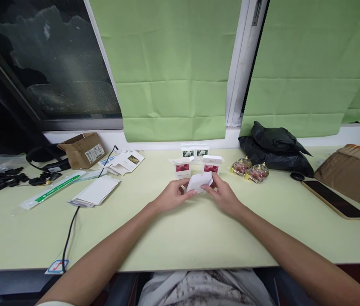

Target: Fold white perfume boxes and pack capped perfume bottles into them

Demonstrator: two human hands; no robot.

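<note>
One white carton (199, 182) is held over the tabletop (186, 242), before the boxes (182, 168) with red pictures. Fingers of the left hand (172, 195) pinch its left side; those of the right hand (227, 196) pinch its right. Likely light, thin card, easily creased: grip lightly at the side edges, avoiding the flat panels.

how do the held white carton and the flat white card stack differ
The angular white card carton is held by the left hand and right hand; the flat white card stack lies on the pale table. The carton is tilted; the stack is level and layered. Both show plain white faces.
</note>
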